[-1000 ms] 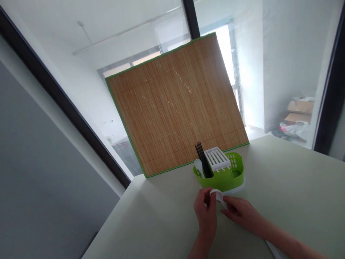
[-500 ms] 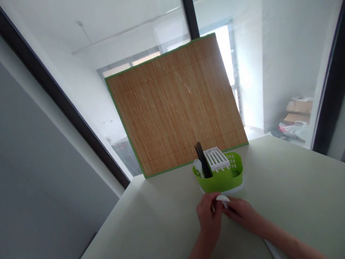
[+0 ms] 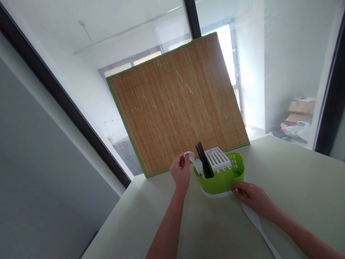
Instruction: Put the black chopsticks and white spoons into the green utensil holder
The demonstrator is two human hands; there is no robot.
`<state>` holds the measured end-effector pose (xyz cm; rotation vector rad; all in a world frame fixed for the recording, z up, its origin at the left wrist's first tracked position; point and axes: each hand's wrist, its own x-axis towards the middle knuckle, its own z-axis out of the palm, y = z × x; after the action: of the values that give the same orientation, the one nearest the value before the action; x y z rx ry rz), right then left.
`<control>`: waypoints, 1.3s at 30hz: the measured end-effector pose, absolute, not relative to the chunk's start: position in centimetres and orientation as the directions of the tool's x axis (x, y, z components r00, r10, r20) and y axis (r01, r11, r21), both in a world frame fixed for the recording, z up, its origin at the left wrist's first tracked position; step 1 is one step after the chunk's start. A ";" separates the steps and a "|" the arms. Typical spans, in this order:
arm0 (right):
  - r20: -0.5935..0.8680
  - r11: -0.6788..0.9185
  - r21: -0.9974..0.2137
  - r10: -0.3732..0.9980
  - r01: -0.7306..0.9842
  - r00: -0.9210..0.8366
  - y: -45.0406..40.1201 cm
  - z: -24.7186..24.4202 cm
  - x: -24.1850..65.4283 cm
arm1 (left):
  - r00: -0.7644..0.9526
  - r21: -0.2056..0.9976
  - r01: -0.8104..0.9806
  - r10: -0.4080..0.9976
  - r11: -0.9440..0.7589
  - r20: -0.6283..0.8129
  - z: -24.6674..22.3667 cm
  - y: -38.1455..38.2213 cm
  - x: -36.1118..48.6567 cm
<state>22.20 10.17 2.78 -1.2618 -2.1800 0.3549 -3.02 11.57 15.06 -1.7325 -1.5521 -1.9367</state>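
My left hand (image 3: 181, 171) pinches a white spoon (image 3: 189, 155) by its bowl, which points up, while its handle slants down into the left end of a green utensil caddy (image 3: 219, 184). In that same end stand another white spoon (image 3: 198, 166) and several black chopsticks (image 3: 203, 160). At the caddy's front right corner is my right hand (image 3: 250, 196), fingers bent and fingertips against its lower edge. A white flat-bladed spatula (image 3: 254, 218) lies on the table, partly under my right hand and forearm.
A white slotted rack (image 3: 217, 158) with small hooks sits on the caddy, which rests on a white base tray (image 3: 212, 195). Behind it, a green-edged bamboo mat (image 3: 178, 104) leans against the window on the pale table (image 3: 134, 223). Beyond the glass are cardboard boxes (image 3: 301, 107).
My left hand has carried the spoon up and left, from in front of the caddy to its left end. My right hand has left the spoon and moved to the caddy's front right corner.
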 end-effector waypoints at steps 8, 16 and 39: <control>0.285 0.499 -0.441 0.866 0.746 -0.411 11.0 2.3 22.9 | -0.284 0.598 0.753 0.682 -0.276 0.673 11.0 14.6 -3.7; 0.205 0.448 -0.429 0.894 0.784 -0.399 11.5 2.4 24.3 | -0.269 0.587 0.799 0.795 -0.131 0.544 9.2 15.2 -3.7; 0.126 0.511 -0.666 0.795 0.543 -0.594 11.3 1.6 24.2 | -0.047 0.879 0.421 0.962 -0.225 0.268 0.4 4.1 2.4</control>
<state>24.22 11.29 1.61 -1.1011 -2.3381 0.8178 2.38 4.14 0.42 -2.4411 -2.1476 -1.8239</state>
